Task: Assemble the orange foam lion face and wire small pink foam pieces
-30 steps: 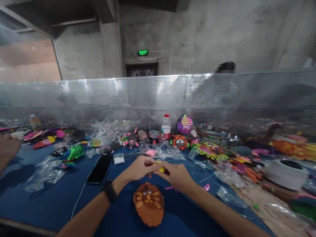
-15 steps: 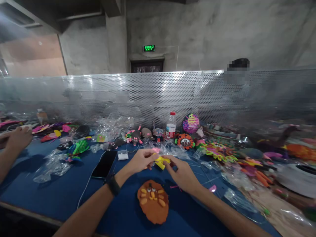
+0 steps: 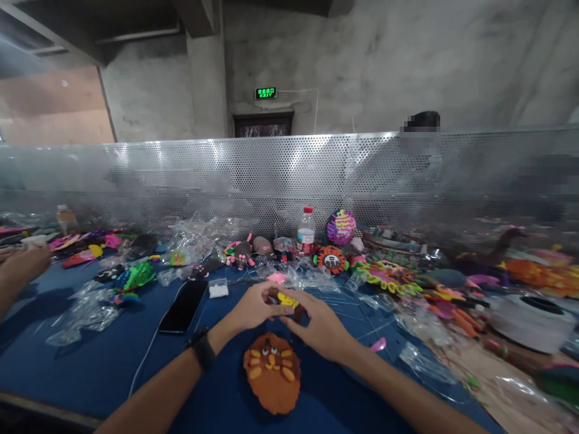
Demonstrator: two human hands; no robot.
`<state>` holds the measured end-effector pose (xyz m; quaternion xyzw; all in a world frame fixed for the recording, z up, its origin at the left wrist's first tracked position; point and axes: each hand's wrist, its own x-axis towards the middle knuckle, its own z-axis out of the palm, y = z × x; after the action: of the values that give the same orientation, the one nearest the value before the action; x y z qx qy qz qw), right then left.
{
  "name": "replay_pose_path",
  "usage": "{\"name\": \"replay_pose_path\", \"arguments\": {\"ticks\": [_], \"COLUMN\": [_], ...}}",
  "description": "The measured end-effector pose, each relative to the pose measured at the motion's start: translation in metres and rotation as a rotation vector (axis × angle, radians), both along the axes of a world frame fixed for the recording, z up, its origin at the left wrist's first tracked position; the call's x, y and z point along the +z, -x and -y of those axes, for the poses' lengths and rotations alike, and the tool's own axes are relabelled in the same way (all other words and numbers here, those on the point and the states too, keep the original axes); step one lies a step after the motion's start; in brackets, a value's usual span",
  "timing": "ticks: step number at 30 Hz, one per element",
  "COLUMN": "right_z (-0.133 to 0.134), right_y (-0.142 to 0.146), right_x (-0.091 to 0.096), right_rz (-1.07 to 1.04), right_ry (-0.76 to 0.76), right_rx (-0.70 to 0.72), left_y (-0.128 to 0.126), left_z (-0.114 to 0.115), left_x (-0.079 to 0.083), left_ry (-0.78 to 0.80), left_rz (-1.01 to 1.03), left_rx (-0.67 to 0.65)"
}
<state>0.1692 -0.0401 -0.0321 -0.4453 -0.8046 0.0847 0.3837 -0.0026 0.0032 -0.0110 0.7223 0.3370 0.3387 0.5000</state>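
Yellow modelling clay [image 3: 286, 299] is pinched between the fingers of both my hands, partly covered by them. My left hand [image 3: 259, 308] is closed on its left side, with a dark band around the wrist. From the right, my right hand [image 3: 322, 325] curls its fingers over the same clay. Below them on the blue table lies a brown-orange clay animal face [image 3: 272, 386] with white eyes and yellow-orange pieces stuck on it. A small pink lump [image 3: 278, 278] sits just beyond my fingertips.
A black phone [image 3: 184, 307] with a white cable and a small white packet [image 3: 219, 288] lie to the left. A red-capped bottle [image 3: 306, 232], clay figures and plastic bags line the perforated metal divider [image 3: 280, 175]. At far left is another person's hand [image 3: 34, 259].
My hands have drawn closer around the yellow clay, which now shows less between the fingers. The whole view has shifted slightly, moving things to the left.
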Motion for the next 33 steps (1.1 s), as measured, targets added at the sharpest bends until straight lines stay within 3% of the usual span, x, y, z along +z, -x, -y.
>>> {"name": "replay_pose_path", "arguments": {"ticks": [4,14,23,28,33], "right_z": [0.000,-0.001,0.001,-0.004,-0.002], "right_y": [-0.004,-0.010,-0.008,-0.008,-0.006], "right_x": [0.007,0.018,0.016,0.012,0.009], "right_rz": [0.025,0.049,-0.071,-0.059,-0.081], "right_ry": [-0.019,-0.016,-0.072,-0.100,-0.080], "right_rx": [-0.043,-0.042,0.005,-0.048,0.029], "left_y": [-0.002,0.001,0.006,0.006,-0.001], "left_z": [0.005,-0.004,-0.014,-0.010,-0.001], "left_x": [0.006,0.011,0.010,0.014,0.009], "left_ry": [-0.026,-0.146,-0.050,-0.119,-0.175], "left_rz": [-0.089,-0.103,0.104,0.115,0.071], "left_rx": [-0.087,-0.053,0.163,0.083,0.005]}}
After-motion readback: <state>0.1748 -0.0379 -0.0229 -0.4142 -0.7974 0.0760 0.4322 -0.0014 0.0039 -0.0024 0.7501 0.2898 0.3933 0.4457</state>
